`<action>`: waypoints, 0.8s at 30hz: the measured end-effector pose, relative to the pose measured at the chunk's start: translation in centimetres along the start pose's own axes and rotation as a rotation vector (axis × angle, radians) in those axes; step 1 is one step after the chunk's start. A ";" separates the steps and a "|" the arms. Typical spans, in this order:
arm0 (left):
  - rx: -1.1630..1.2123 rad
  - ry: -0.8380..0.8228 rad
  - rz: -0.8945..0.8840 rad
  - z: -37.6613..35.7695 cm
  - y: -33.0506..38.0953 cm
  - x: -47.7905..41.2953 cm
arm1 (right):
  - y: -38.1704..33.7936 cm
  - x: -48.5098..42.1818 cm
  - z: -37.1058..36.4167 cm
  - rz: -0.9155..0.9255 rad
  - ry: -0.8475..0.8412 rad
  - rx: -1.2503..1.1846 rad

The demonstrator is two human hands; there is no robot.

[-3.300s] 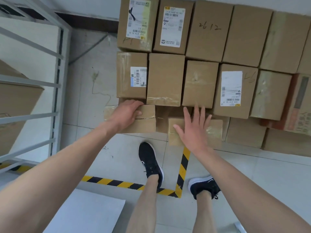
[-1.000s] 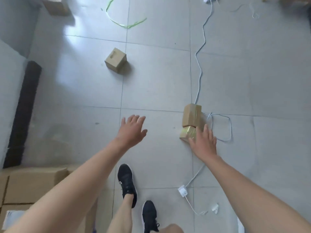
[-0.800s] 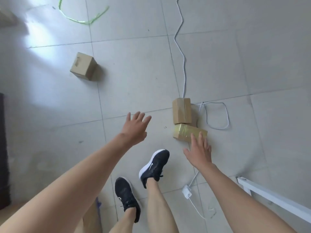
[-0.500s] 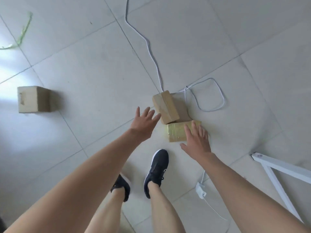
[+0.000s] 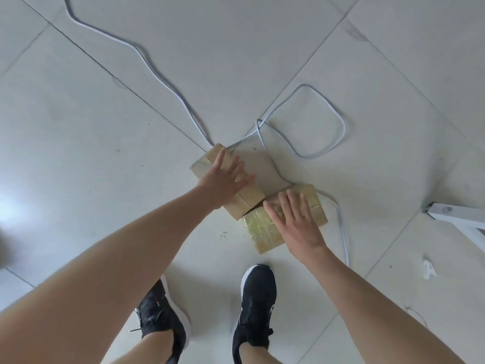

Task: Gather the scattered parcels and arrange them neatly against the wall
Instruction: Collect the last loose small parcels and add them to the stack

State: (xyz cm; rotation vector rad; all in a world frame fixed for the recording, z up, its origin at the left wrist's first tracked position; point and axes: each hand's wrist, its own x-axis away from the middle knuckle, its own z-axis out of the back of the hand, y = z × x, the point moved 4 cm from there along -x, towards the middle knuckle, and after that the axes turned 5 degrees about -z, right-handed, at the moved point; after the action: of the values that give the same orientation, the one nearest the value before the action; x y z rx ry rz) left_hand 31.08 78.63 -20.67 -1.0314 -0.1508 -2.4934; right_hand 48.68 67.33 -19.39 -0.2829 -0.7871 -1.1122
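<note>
Down low, left hand (image 5: 225,179) spreads over plain parcel (image 5: 245,204), right hand (image 5: 296,224) over taped parcel (image 5: 259,229); their edges touch.

Much of the top of the plain parcel (image 5: 246,203) was covered by the left hand (image 5: 223,179), and the print on its far end could not be read. The middle of the taped parcel (image 5: 262,229) was hidden under the right hand (image 5: 296,224); whether either palm was pressed down could not be told. The cable (image 5: 307,85) was cut off at the top edge, lost behind the parcels and again behind the right forearm. The white frame (image 5: 456,215) was cropped at the right edge. A white scrap (image 5: 428,269) was too small to be identified. A dark blur (image 5: 5,248) at the left edge could not be made out.
</note>
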 end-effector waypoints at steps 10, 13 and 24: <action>0.662 -0.009 0.488 -1.6 -1.0 17.1 | -1.5 6.6 10.3 -0.118 -0.009 -0.130; 0.866 -0.032 0.696 -2.1 1.0 28.1 | -4.7 9.7 17.3 0.001 -0.005 -0.065; 1.378 0.033 1.565 0.1 26.1 62.5 | -28.0 26.5 35.3 0.683 0.318 0.465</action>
State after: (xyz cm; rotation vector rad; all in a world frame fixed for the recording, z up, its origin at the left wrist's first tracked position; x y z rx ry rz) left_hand 3.21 33.24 21.09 -0.1783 -0.6131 -0.5922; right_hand 14.70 56.82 18.97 0.0279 -0.5737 -0.3010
